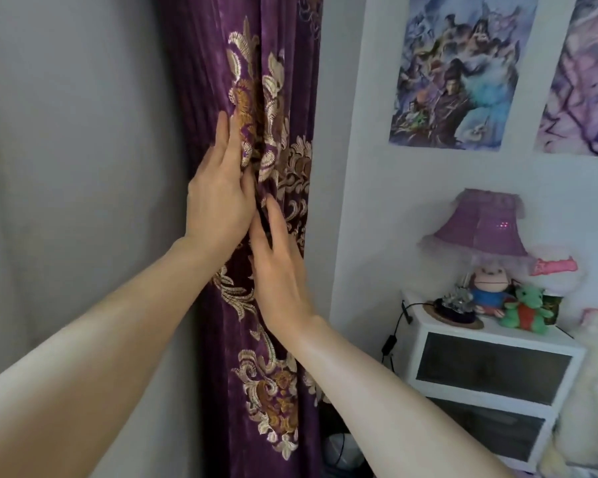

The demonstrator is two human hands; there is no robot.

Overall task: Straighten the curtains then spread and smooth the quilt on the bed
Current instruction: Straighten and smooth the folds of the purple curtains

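Both hands flat on the purple curtain

The gathered purple curtain hangs beside the white wall. The left hand presses on it above, the right hand just below; each grip is spread, fingers straight.

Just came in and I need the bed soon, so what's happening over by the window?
A person is straightening the purple curtain. Both hands lie flat on its embroidered folds, the left hand higher and the right hand just below it, fingers straight. The curtain hangs gathered beside the white wall. A nightstand with a purple lamp stands to the right. The quilt step is not yet started.
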